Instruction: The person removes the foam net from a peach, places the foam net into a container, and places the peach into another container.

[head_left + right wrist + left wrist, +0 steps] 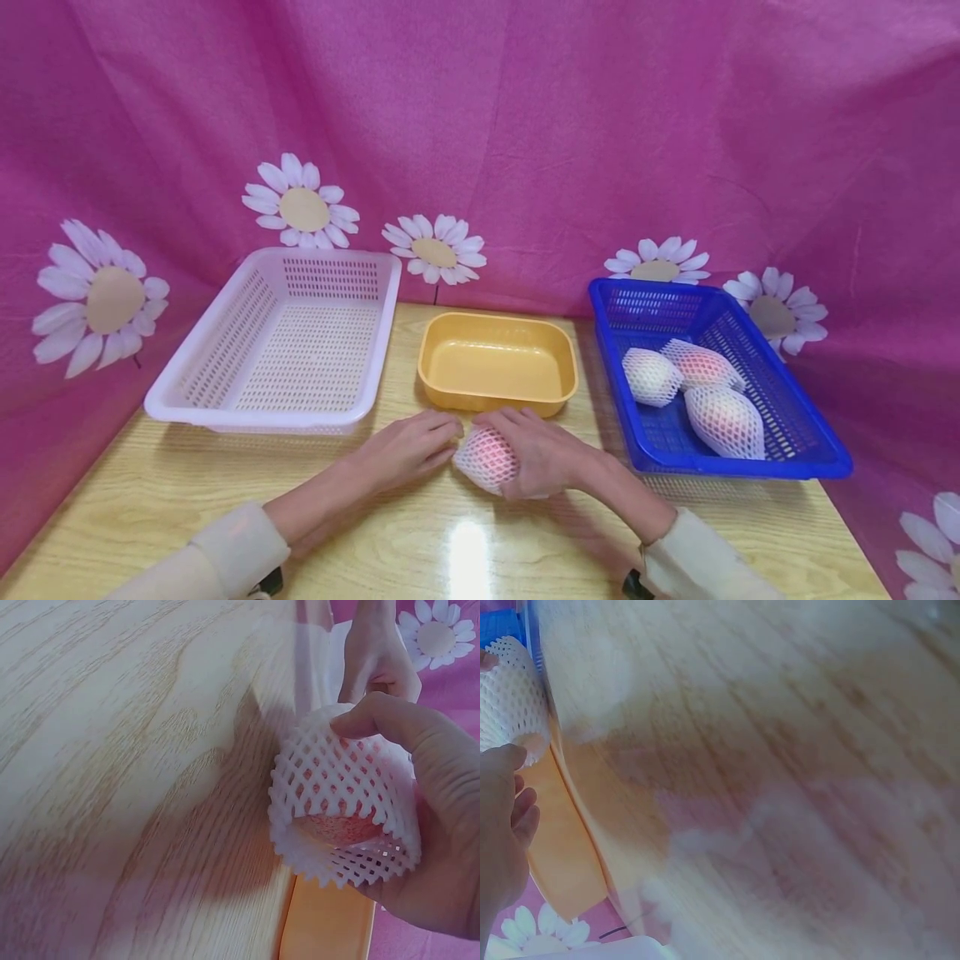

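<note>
The right hand (542, 456) grasps a pinkish fruit (491, 458) at six o'clock of the yellow tray (498, 368) — curled around its foam net (337, 776), seemingly to steady it. The left hand (412, 448), at nine o'clock just beside, is loosely bent, gripping nothing; contact is unclear.

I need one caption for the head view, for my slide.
Right hand grips a netted fruit near the yellow tub, left hand close by.
</note>
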A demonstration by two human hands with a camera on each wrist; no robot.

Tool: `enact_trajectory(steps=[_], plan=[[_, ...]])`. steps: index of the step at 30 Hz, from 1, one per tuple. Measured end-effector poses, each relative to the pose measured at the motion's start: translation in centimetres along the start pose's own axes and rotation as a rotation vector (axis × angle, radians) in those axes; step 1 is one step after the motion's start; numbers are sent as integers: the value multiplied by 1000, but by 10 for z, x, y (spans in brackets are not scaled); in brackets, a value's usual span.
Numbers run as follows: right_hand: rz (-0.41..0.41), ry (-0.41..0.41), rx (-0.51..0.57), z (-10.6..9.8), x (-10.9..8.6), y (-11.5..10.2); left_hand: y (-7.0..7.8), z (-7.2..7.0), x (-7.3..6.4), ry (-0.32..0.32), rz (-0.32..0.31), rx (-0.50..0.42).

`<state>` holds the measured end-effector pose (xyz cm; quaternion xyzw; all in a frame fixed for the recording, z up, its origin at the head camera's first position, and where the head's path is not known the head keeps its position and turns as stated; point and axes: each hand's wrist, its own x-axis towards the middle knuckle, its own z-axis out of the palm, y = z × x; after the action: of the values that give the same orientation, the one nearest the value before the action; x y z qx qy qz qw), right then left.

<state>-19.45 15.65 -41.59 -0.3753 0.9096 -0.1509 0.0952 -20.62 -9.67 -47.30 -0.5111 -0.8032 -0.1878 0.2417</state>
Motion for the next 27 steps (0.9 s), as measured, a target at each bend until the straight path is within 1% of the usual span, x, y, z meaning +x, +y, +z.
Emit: enact_trajectory(steps=[9,13,19,23,27], plan=[[-26,17,-29,1,-3,1,1,-1,0,10,3,-15],[-22,12,-32,2,-5,0,3,-1,-1,9,3,-26],[-4,-6,-18,2,-8,0,3,-2,-2,9,3,-18],[10,-18,3,3,-11,-1,3,-2,-3,14,3,-29],[13,-5,20,5,-15,-1,4,-4,-5,5,-15,-37]])
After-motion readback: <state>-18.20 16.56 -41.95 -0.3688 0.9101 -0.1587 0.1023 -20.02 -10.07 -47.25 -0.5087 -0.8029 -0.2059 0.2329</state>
